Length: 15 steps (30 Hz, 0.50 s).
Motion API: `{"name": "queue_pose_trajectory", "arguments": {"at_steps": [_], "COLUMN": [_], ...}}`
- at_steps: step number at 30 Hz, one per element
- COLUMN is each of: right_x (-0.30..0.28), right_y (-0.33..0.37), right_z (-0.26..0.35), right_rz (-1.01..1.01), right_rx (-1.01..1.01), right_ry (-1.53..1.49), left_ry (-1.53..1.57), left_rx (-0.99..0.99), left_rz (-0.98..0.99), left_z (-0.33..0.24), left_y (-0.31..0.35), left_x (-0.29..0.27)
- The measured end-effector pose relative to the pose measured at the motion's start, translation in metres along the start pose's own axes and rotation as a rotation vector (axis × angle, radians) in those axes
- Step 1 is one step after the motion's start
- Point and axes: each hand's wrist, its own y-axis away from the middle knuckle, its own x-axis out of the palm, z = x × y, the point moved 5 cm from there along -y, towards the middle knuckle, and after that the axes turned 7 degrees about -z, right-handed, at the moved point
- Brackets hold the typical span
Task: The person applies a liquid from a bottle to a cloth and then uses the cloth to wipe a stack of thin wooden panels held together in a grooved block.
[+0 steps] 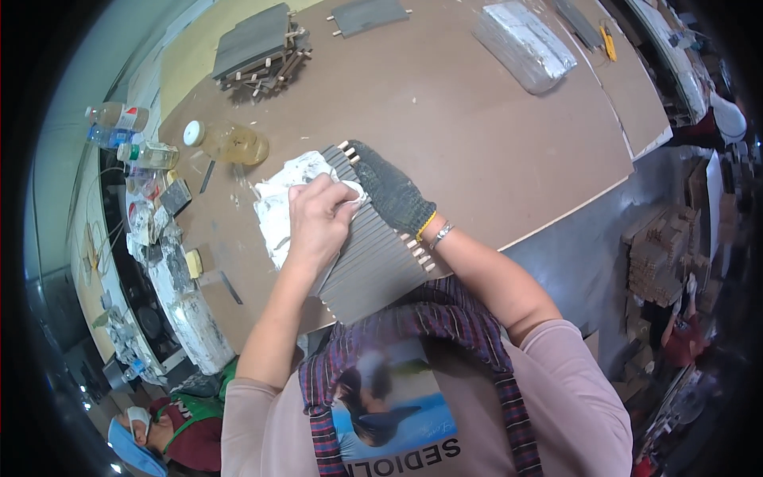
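Note:
A row of grey wooden slats or thin boards (373,266), packed side by side, leans from the table toward my body. Pale round dowels stick out along its right side. My bare left hand (320,213) is closed on a white cloth (288,189), pinching a fold of it against the upper part of the boards. The rest of the cloth lies crumpled beside them on the left. My right hand (391,191), in a dark knit glove with a yellow cuff edge, wraps the boards' right side near the dowels. Its fingertips are partly hidden.
A clear bottle of yellowish liquid (234,145) lies left of the cloth. Stacked grey boards with dowels (254,48) and one grey board (367,16) are at the back. A plastic-wrapped bundle (526,48) and yellow cutter (608,44) lie far right. A co-worker (179,429) is lower left.

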Motion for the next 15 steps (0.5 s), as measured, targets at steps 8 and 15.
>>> {"name": "queue_pose_trajectory", "arguments": {"at_steps": [8,15], "right_x": [-0.002,-0.007], "right_y": [0.002,0.0], "right_z": [0.004,0.006], "right_rz": [0.022,-0.011], "right_rx": [0.096,0.134], "right_ry": [0.01,0.017], "left_ry": [-0.011,-0.047], "left_rx": [0.045,0.034], "left_rz": [0.054,0.11], "left_z": [-0.011,-0.009], "left_y": [0.034,0.039], "left_x": [0.005,-0.007]}}
